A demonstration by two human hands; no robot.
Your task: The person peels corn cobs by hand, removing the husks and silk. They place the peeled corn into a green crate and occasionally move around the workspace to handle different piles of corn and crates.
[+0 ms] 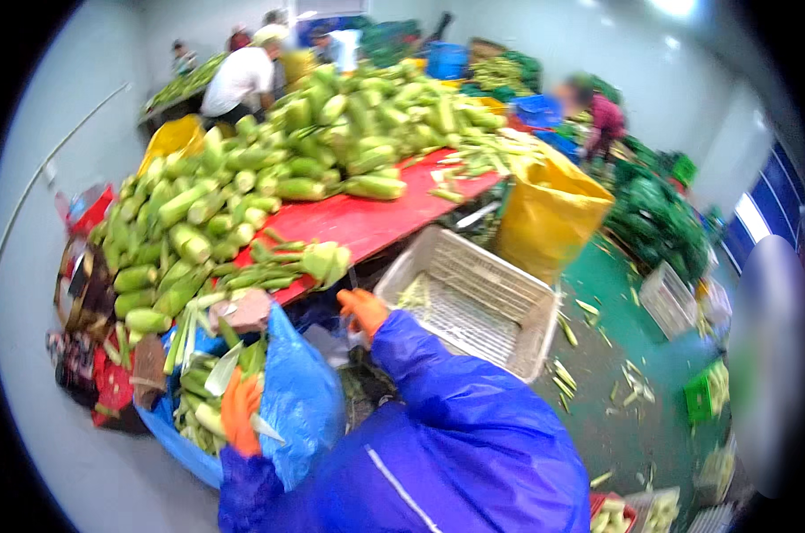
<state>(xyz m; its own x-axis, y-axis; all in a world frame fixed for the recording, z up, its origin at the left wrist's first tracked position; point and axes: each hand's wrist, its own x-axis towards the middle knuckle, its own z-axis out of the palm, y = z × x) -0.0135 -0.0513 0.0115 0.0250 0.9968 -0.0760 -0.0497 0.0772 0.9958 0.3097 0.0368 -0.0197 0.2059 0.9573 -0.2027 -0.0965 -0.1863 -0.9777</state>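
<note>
My left hand [241, 413], in an orange glove, is down at a blue plastic bag [303, 395] full of green corn husks [196, 395]. Its fingers are closed on pale husk leaves, which stick out beside them. Near the table's edge my right hand [364, 313], also gloved in orange, has its fingers curled. Whatever it grips is too blurred to make out. Just beyond it, trimmed stalk ends and husks [322, 264] lie on the red tabletop [367, 219]. A large heap of corn ears [322, 133] covers the table's left and far parts.
A pale slatted crate [473, 293] with husk scraps inside stands right of my right hand. Behind it is a yellow sack [549, 213]. Husk scraps [562, 377] litter the green floor. Green net sacks [660, 213] are piled at right. Other people [240, 84] work farther back.
</note>
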